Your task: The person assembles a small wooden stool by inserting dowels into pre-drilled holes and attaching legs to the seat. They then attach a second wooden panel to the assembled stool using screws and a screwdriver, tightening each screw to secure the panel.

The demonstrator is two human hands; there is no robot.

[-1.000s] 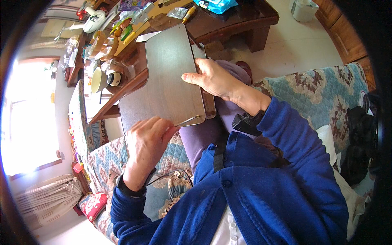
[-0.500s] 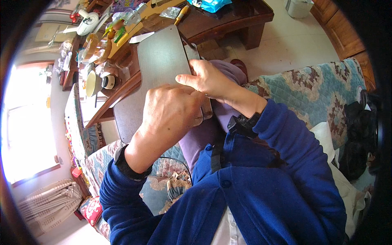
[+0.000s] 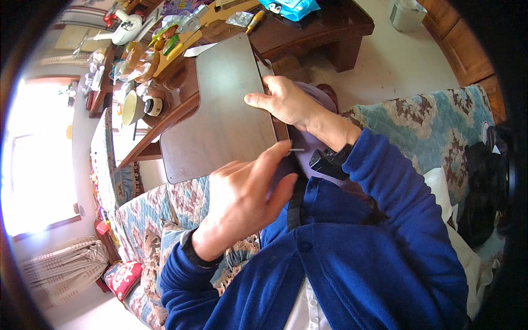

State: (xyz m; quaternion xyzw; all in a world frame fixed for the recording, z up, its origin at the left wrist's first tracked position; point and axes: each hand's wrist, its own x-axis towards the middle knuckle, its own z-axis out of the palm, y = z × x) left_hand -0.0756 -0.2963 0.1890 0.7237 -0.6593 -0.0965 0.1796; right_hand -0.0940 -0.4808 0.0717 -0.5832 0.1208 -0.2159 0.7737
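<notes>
- Because the fingers of the right hand [image 3: 291, 107] pinched its edge, thumb uppermost, the brown, flat, L-shaped board [image 3: 226, 104] seemed steadied, stretching leftward from them.
- The index finger of the left hand [image 3: 242, 190] reached past the board's edge, thumb spread apart; whether these fingers gripped the slim silver metal rod [image 3: 297, 149] beside the fingertip, I could not tell.
- Beyond the right fingers stood the dark-brown wooden desk [image 3: 324, 26]; open room showed between rod and right forearm [image 3: 342, 133].

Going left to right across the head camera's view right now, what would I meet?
Bright window, pale green pan, L-shaped brown panel, right hand gripping the panel's edge, whitish plastic bin on the floor.
</notes>
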